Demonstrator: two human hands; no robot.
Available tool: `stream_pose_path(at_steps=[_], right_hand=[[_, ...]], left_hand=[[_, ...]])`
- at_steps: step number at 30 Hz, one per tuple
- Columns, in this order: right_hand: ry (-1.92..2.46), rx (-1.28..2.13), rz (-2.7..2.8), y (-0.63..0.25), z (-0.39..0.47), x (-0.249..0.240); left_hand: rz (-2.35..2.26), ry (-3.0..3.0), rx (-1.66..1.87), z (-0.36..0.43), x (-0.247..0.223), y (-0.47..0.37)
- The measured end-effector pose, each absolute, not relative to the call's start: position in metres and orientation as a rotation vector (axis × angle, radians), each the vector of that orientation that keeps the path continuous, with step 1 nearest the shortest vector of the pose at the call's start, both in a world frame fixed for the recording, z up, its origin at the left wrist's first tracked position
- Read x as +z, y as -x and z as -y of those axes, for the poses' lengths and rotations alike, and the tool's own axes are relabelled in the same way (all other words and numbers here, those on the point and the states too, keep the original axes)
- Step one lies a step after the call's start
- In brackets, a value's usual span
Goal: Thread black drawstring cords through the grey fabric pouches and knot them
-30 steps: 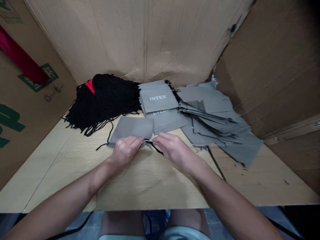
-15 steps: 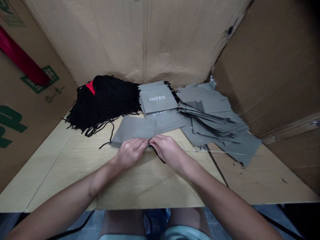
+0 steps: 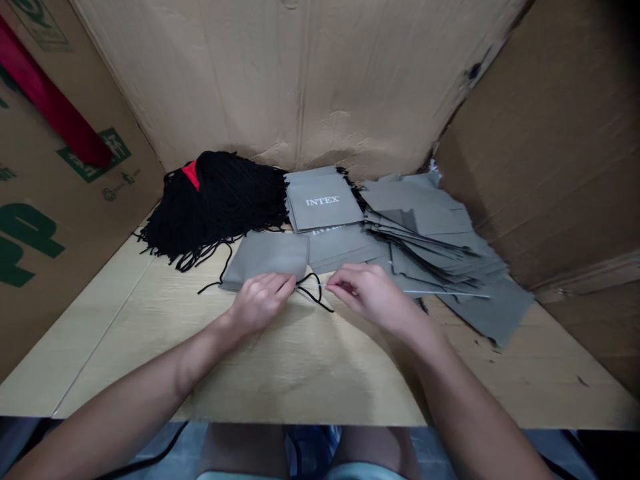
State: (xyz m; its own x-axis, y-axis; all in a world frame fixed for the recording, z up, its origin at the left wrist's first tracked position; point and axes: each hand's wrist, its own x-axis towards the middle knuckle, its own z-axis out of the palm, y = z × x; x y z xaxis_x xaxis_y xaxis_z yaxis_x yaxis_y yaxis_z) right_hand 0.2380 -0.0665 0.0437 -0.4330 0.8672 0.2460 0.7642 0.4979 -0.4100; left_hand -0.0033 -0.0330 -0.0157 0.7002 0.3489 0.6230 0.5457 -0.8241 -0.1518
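Left hand: fingers together, clamped on the near corner of a grey pouch; the fingers hide that corner.
Right hand: thumb and fingertips together, pinching a thin rod.
Clock centre: the gap between the hands, which stand near each other but apart.
Rod: runs under the right hand; its long end points to 3 o'clock, its fine end to 9.
Cord: black, looped in the gap beside the left fingertips.
Pouch: flat on the table, at 10 o'clock; a black cord end trails from its far-left side.
Stack: grey pouches marked INTEX, at 12 o'clock.
Loose pile: grey pieces, fanned and overlapping, at 2 o'clock.
Bundle: black cords with a red scrap, between 10 and 11 o'clock.
Cardboard: upright at 12 o'clock, behind the stack.
Ribbon: red, at 10 o'clock, before green-printed cardboard.
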Motion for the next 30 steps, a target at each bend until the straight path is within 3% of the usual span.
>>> stream_pose_path(at_steps=[6,13,20,30], right_hand=[[1.299,0.308,2.368,-0.209,0.072,0.03],[1.484,0.409,2.37,-0.236,0.074,0.051],[1.338,0.483,2.357,-0.213,0.077,0.038],[1.574,0.492,2.361,-0.218,0.082,0.043]], left_hand=[[0.606,2.579,-0.887,0.043,-0.013,-0.008],[0.648,2.566,-0.791,0.036,-0.017,-0.002],[0.545,2.537,-0.823,0.047,-0.015,-0.011],[0.606,2.537,-0.814,0.045,-0.018,-0.008]])
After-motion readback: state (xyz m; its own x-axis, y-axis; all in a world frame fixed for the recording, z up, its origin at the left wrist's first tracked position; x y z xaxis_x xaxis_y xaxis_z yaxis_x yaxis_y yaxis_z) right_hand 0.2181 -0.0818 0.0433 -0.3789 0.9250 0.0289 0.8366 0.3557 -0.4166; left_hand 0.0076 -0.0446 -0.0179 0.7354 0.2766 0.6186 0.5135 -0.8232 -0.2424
